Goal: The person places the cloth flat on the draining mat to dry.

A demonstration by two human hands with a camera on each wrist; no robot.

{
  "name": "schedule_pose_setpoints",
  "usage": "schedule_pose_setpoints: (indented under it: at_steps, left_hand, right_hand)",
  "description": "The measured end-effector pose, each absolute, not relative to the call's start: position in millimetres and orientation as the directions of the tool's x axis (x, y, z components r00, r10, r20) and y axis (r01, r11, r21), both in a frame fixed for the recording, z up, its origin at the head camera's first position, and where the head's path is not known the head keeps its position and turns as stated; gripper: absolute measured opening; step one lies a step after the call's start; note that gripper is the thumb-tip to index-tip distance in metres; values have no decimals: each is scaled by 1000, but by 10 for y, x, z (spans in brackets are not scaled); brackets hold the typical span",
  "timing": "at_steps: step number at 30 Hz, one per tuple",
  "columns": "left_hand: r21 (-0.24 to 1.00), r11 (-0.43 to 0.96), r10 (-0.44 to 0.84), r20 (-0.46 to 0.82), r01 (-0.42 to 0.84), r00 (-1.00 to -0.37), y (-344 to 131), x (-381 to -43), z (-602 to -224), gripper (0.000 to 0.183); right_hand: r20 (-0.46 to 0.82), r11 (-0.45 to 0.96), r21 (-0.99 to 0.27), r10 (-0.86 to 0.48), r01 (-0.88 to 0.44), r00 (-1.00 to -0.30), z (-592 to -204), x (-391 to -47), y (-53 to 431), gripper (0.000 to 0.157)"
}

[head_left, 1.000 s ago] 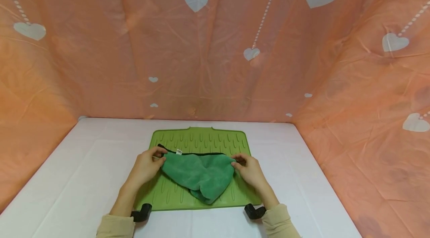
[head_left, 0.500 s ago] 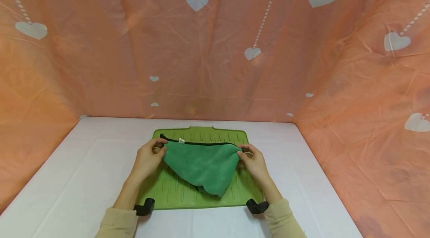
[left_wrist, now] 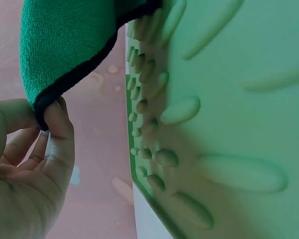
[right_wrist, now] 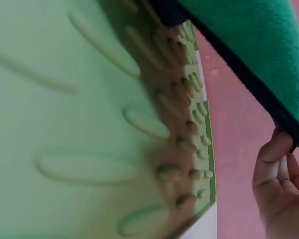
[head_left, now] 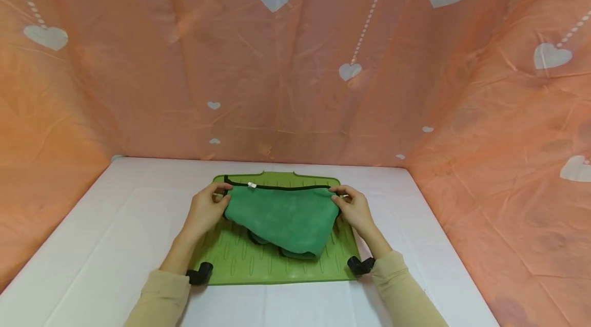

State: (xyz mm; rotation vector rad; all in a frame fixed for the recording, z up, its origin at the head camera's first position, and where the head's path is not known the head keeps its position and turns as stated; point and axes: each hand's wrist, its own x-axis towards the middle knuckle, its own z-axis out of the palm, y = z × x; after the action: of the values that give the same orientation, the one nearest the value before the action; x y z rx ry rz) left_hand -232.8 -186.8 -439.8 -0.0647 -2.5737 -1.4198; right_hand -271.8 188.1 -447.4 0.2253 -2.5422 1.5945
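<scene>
A green cloth with black edging and a small white tag hangs between both hands over a lime-green ribbed mat. My left hand pinches its left upper corner between thumb and fingers. At the opposite upper corner my right hand pinches the cloth likewise. The top edge is stretched nearly straight, while the lower part droops with folds tucked under. Each wrist view shows a corner held up off the mat: the cloth by the left thumb and fingers, the cloth by the right.
The mat lies on a white-covered table. Orange sheeting with white hearts stands behind and at both sides. A black wrist-worn device sits by the left wrist, another black device by the right.
Both hands have moved away from the body, raising or carrying the cloth toward the mat's far edge. They stand slightly farther apart, and the cloth is spread wider with its top edge straighter.
</scene>
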Motion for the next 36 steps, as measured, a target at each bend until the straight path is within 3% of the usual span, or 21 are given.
schedule_pose_setpoints:
  at_steps: [21,30,36]
  left_hand:
    - [757,623,40,222,198,-974,-1881,-2787,-4502,30]
    - [671,717,87,184,189,-979,-1917,-2978,-4524,35]
    - [623,762,123,129,177,-984,-1933,-3081,-4525,39]
  right_hand:
    - [178,581,-779,-155,-235,-972,-4552,-3178,1916,35]
    - [228,680,-649,-253,-341,-940,-4637,-3352,1889,41]
    - [186,719,-601,-300,-350,-936,-4629,-3437,1893,43]
